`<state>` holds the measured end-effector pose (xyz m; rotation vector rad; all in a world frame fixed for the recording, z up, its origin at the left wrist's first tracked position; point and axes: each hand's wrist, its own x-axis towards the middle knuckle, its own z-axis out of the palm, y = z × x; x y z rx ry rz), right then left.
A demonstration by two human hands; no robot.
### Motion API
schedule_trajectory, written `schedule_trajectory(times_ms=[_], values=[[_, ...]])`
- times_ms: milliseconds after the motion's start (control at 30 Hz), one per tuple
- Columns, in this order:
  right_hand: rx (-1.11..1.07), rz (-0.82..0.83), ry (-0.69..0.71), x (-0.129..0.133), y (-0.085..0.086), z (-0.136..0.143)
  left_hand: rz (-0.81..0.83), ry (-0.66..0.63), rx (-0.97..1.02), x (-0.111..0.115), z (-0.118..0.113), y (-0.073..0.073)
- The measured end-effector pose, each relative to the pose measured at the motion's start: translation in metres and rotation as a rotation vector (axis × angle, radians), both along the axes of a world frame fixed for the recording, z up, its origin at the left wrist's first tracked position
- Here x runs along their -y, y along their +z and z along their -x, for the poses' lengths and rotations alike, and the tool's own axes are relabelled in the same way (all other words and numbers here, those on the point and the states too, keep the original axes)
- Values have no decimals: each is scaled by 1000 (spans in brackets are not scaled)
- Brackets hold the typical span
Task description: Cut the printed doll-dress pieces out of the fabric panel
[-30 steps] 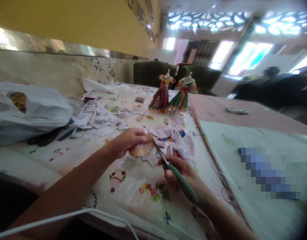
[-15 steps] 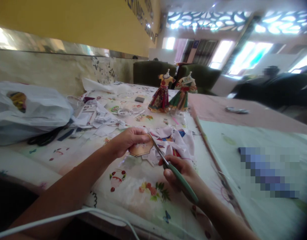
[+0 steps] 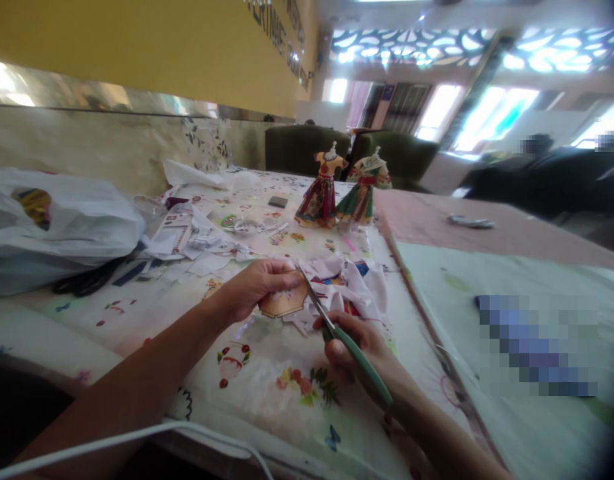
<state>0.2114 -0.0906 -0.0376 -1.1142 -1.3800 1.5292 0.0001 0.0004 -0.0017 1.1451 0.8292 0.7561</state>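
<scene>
Between the thumb and fingers of my left hand (image 3: 259, 283) is a tan cutout piece (image 3: 285, 301) with a dark outline; I cannot tell if it is paper or fabric. My right hand (image 3: 359, 343) is closed around the green handles of a pair of scissors (image 3: 359, 360). The scissor blades point up and to the left, along the right edge of the tan piece. Just behind and to the right lies a heap of white scraps (image 3: 369, 287) with red and blue printed patches.
Two miniature dresses on stands, one maroon (image 3: 321, 190) and one green (image 3: 363, 190), stand farther back. At left are a white plastic bag (image 3: 61, 230), black-handled scissors (image 3: 91, 277) and paper scraps (image 3: 207, 230). A white cable (image 3: 187, 425) crosses the near edge.
The tan piece has tilted slightly in my left hand. My right hand and the scissors have shifted a little to the left, the blades still at the piece's edge.
</scene>
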Motion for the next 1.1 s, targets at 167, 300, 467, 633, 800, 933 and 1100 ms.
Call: schedule_trajectory(times_ms=[167,300,467,633,800,933,1100], values=[[-4,-2,-7,1,-1,0,14,-4,32,1,-2,-4],[-13,-9,-6,1,-3,0,22,-16,64,2,-4,-7],[-48,0,-18,2,-8,1,40,8,80,3,-6,-10],[-38,16,-26,1,-9,1,43,20,76,3,-8,-11],[-43,27,-34,0,-10,0,37,27,74,3,-8,-11],[-21,28,-42,1,-8,1,25,39,71,2,-8,-12],[-32,-9,-40,1,-7,2,44,35,89,3,-8,-12]])
